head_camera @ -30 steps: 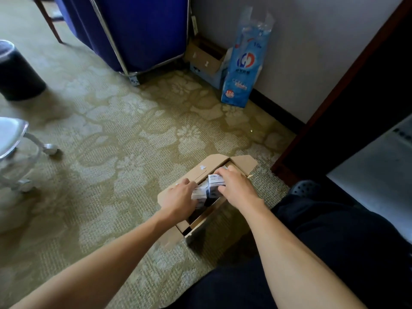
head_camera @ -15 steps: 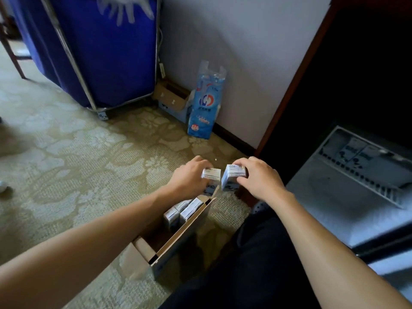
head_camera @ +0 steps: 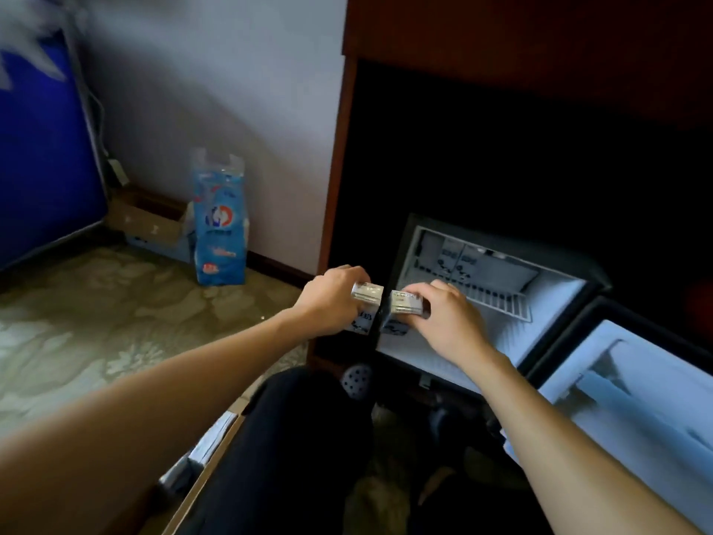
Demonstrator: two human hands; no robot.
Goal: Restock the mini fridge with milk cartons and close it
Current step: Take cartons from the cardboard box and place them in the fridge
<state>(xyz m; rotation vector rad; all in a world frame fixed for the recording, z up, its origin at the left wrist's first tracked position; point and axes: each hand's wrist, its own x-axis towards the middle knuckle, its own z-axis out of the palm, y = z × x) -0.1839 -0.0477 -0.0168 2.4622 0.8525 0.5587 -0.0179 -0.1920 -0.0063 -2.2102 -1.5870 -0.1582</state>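
While both hands' fingers clamp one milk carton (head_camera: pixel 366 299) each, they have risen from the box to the open fridge (head_camera: pixel 540 299).

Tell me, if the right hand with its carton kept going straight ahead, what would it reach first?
Probably the wire shelf inside the open mini fridge. The right hand and its milk carton point into the cavity; nothing visibly lies between, though depth is unclear.

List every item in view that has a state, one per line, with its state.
mini fridge: open, interior lit
fridge door: swung wide open
wire shelf: bare
left hand: gripping left carton
right hand: gripping right carton
cardboard box: open, cartons inside
blue bag: upright, top open
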